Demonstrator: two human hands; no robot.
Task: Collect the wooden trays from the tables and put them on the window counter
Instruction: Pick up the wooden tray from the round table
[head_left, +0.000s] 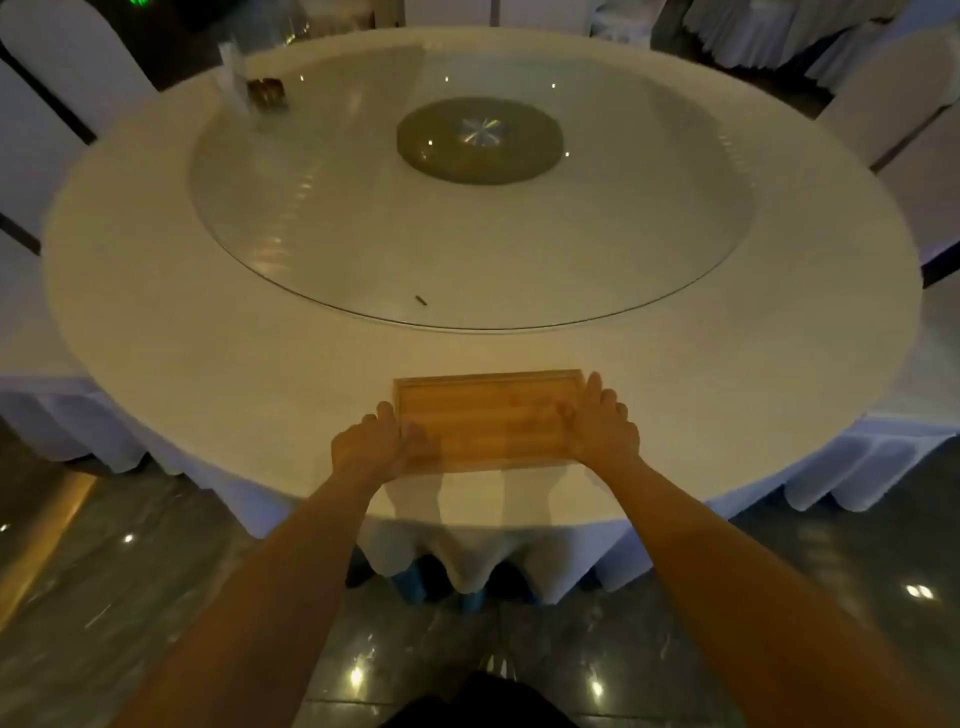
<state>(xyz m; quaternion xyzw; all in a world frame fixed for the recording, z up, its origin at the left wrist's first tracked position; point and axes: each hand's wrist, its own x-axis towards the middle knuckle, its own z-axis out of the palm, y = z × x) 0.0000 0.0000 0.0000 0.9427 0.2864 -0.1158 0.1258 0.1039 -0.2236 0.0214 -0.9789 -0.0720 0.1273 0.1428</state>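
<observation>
A rectangular wooden tray (491, 418) lies flat on the near edge of a round table (208, 322) covered with a white cloth. My left hand (376, 449) grips the tray's left short end, thumb on top and fingers curled at the rim. My right hand (602, 428) holds the right short end the same way, fingers along the edge. The tray looks empty and rests on the cloth.
A glass turntable (311, 208) fills the table's middle, with a dark hub (478, 140) and a small holder (265, 93) at its far left. White-covered chairs (57, 67) stand around the table. Glossy dark floor lies below me.
</observation>
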